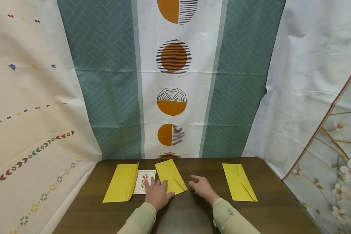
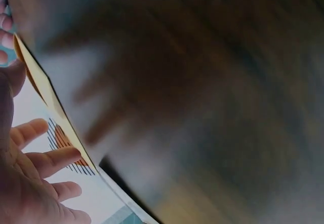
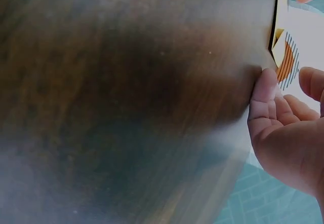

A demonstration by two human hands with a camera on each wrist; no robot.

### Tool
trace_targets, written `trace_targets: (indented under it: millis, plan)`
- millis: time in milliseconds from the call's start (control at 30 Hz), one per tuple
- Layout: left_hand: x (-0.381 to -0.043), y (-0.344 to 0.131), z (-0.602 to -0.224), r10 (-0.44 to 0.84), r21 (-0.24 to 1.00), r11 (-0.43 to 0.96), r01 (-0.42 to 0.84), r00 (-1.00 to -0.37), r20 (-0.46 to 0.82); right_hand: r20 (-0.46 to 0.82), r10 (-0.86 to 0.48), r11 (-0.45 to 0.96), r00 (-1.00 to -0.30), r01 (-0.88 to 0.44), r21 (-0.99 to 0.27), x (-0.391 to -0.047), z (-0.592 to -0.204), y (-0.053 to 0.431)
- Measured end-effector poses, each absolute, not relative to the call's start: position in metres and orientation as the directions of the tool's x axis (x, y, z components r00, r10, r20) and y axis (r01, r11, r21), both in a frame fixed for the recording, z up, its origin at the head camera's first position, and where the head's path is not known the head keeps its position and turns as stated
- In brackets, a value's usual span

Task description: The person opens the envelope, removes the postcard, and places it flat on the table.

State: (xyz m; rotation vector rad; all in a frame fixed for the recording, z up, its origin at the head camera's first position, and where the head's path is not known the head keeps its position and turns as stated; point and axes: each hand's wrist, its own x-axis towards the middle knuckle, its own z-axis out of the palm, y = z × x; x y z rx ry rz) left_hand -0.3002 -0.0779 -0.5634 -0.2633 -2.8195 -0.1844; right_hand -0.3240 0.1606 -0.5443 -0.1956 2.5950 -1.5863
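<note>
White card (image 1: 139,184), red print (image 1: 145,177) unreadable

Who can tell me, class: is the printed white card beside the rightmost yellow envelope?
No, the card lies between the left envelope and the middle envelope.

The left sleeve (image 1: 139,220) and right sleeve (image 1: 237,221) are long and loose, a pale cream with a faint green tinge, softly creased. A small darker green motif (image 1: 230,212) marks the right sleeve near its cuff (image 1: 219,205), too fine to make out. The left hand (image 1: 158,195) and right hand (image 1: 203,188) are bare.
</note>
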Motion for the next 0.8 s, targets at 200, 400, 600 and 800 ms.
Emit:
trace_targets:
  millis: [200,400,600,800]
  plan:
    - [-0.295,-0.079,-0.560,0.179,0.099,0.973,0.209,-0.952,0.248,0.064,-0.176,0.541,-0.982,-0.151,-0.827,-0.323,-0.547,0.156]
    - [-0.297,-0.083,-0.559,0.205,0.120,0.964,0.236,-0.953,0.224,0.118,-0.211,0.659,-0.970,-0.230,-0.716,-0.322,-0.549,0.146]
    - [-0.301,-0.092,-0.561,0.258,0.146,0.946,0.288,-0.946,0.194,0.108,-0.222,0.673,-0.969,-0.232,-0.702,-0.314,-0.550,0.136]
    - [-0.303,-0.097,-0.560,0.290,0.159,0.932,0.325,-0.934,0.209,0.131,-0.182,0.728,-0.975,-0.223,-0.648,-0.306,-0.548,0.124]
